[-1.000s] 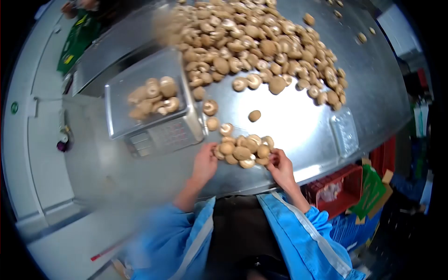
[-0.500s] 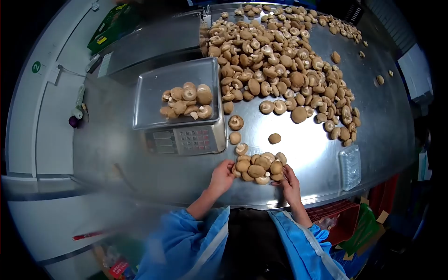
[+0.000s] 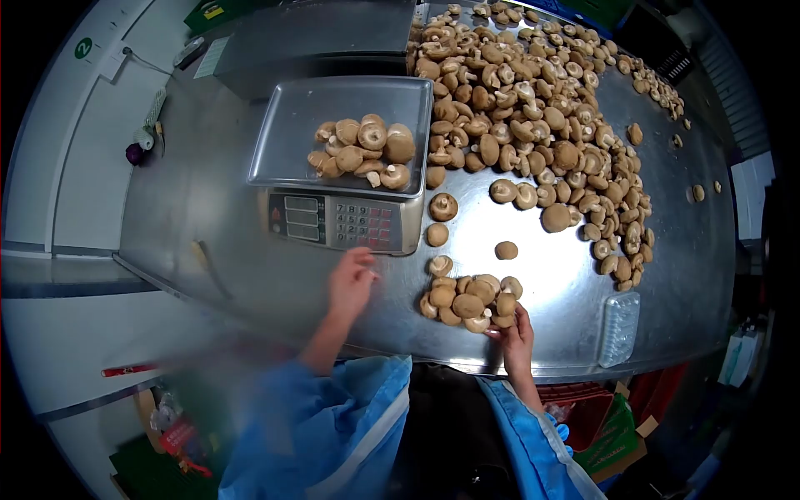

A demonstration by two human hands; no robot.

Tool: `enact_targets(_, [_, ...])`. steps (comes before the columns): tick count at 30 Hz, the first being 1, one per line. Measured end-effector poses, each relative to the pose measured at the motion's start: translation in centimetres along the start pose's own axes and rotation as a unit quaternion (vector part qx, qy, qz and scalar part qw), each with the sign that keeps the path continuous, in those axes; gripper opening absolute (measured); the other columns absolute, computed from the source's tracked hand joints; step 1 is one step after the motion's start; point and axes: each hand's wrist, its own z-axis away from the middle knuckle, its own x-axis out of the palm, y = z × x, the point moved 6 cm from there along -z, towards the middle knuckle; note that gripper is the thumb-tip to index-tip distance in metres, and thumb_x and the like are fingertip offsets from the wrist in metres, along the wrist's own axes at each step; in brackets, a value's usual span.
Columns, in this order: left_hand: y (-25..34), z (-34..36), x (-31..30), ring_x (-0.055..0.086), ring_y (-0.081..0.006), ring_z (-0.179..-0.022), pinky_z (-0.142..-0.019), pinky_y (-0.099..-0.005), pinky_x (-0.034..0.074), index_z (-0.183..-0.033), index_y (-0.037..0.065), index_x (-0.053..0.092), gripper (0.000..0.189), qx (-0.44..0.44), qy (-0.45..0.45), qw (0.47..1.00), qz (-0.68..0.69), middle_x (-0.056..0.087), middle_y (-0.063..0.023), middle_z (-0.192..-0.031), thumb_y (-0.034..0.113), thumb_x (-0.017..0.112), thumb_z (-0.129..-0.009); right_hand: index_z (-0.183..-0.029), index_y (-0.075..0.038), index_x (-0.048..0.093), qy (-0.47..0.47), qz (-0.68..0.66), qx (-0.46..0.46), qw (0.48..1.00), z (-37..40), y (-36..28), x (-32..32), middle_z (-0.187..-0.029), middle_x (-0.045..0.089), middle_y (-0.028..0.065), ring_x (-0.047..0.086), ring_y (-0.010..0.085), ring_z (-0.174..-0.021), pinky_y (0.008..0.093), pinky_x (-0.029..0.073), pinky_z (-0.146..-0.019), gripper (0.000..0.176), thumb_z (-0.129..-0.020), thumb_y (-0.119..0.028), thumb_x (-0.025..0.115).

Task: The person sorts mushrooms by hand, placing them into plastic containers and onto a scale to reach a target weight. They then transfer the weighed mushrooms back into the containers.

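Observation:
A compact rectangular batch of shiitake mushrooms (image 3: 468,305) lies near the front edge of the steel table, its tray mostly hidden beneath them. My right hand (image 3: 515,333) grips the right end of this batch, thumb at the side and fingertips under the edge. Off to the left, my left hand (image 3: 351,282) hovers just below the keypad of a digital scale (image 3: 363,223), with loosely bent fingers apart and nothing in them. On the scale's metal pan (image 3: 287,125) rests a small group of mushrooms (image 3: 364,152).
A large heap of shiitake mushrooms (image 3: 533,117) spreads across the back and right of the table (image 3: 533,250). Several single mushrooms lie between heap and scale. Clear plastic trays (image 3: 619,329) stand at the right front edge. Below is a red crate (image 3: 583,408).
My left hand has let go of the batch's left end and moved left and up towards the scale keypad. My right hand keeps its hold. The camera view has shifted.

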Motion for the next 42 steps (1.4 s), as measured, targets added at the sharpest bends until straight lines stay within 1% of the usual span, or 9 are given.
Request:
enact_targets(3, [3.8,-2.2,-4.6,0.067,-0.0172,-0.081,-0.074,-0.0275,0.055,-0.126,0.002,0.053,0.041,0.006,0.092,0.990,0.109,0.062,-0.0143,-0.112,-0.011,0.050,-0.088,-0.142,-0.002,0.038,-0.001,0.013,-0.011,1.000,0.2,-0.6,0.4,-0.124,0.058,0.0132,0.067,0.0217,-0.097,0.0346,0.060,-0.080,0.040,-0.104,-0.014,0.044])
enact_targets(9, [8.7,-8.6,-10.6,0.065,-0.0153,-0.086,-0.078,-0.0258,0.053,-0.125,-0.002,0.055,0.036,0.108,0.149,0.979,0.083,0.063,-0.0115,-0.110,-0.006,0.052,-0.090,-0.142,-0.004,0.039,-0.016,0.059,-0.020,0.998,1.3,-2.2,2.6,-0.126,0.058,0.0123,0.065,0.0197,-0.105,0.0311,0.059,-0.080,0.040,-0.103,-0.013,0.043])
enact_targets(12, [10.3,-13.0,-12.8,0.066,-0.0174,-0.094,-0.082,-0.0293,0.054,-0.123,0.001,0.058,0.036,0.161,0.161,0.971,-0.079,0.066,-0.0119,-0.109,-0.006,0.055,-0.088,-0.142,-0.004,0.039,-0.021,0.045,-0.027,0.998,1.9,-2.7,4.0,-0.126,0.059,0.0125,0.065,0.0204,-0.106,0.0315,0.059,-0.080,0.040,-0.102,-0.012,0.043])
enact_targets(15, [11.4,-16.7,-13.9,0.066,-0.0154,-0.095,-0.085,-0.0274,0.053,-0.117,0.000,0.062,0.031,0.114,0.122,0.976,-0.141,0.069,-0.0097,-0.102,-0.002,0.061,-0.087,-0.142,0.001,0.036,-0.017,0.035,-0.032,0.999,2.4,-2.7,5.1,-0.127,0.058,0.0170,0.065,0.0255,-0.107,0.0356,0.060,-0.084,0.039,-0.104,-0.008,0.039])
enact_targets(19, [10.0,-20.2,-12.7,0.066,-0.0134,-0.076,-0.067,-0.0264,0.055,-0.112,0.001,0.066,0.029,0.020,-0.023,0.987,-0.155,0.070,-0.0076,-0.090,-0.001,0.062,-0.084,-0.142,-0.002,0.037,-0.009,0.017,-0.021,1.000,3.2,-2.9,6.4,-0.128,0.058,0.0150,0.065,0.0233,-0.107,0.0345,0.059,-0.084,0.040,-0.104,-0.011,0.042])
enact_targets(20, [10.3,-20.4,-12.3,0.065,-0.0122,-0.066,-0.057,-0.0259,0.053,-0.111,-0.001,0.066,0.027,0.028,-0.029,0.988,-0.149,0.070,-0.0073,-0.085,-0.001,0.060,-0.084,-0.142,-0.003,0.038,-0.005,0.009,-0.019,1.000,3.3,-2.9,6.7,-0.128,0.059,0.0144,0.065,0.0232,-0.107,0.0342,0.059,-0.084,0.039,-0.104,-0.012,0.043])
enact_targets(30, [10.7,-19.7,-10.9,0.061,-0.0095,-0.059,-0.050,-0.0208,0.049,-0.111,-0.005,0.064,0.024,-0.070,-0.136,0.984,-0.087,0.067,-0.0065,-0.080,0.003,0.061,-0.089,-0.140,-0.003,0.040,-0.026,0.016,-0.021,0.999,2.7,-3.5,9.9,-0.126,0.059,0.0153,0.065,0.0251,-0.107,0.0364,0.060,-0.083,0.038,-0.103,-0.007,0.040])
enact_targets(39, [11.3,-16.0,-14.9,0.062,-0.0096,-0.062,-0.052,-0.0192,0.048,-0.114,-0.003,0.061,0.022,0.016,0.036,0.999,-0.011,0.067,-0.0083,-0.087,0.003,0.059,-0.093,-0.142,0.000,0.037,-0.037,0.026,-0.020,0.999,2.7,-3.7,12.2,-0.131,0.056,0.0178,0.064,0.0279,-0.110,0.0365,0.060,-0.084,0.042,-0.101,-0.003,0.037])
enact_targets(42, [8.5,-12.1,-14.9,0.063,-0.0102,-0.063,-0.053,-0.0203,0.049,-0.115,-0.002,0.061,0.021,0.027,0.016,0.999,0.023,0.068,-0.0099,-0.090,0.003,0.058,-0.094,-0.142,0.000,0.038,-0.034,0.034,-0.006,0.999,2.8,-3.5,12.6,-0.131,0.055,0.0178,0.064,0.0277,-0.109,0.0356,0.060,-0.083,0.042,-0.100,-0.002,0.036])
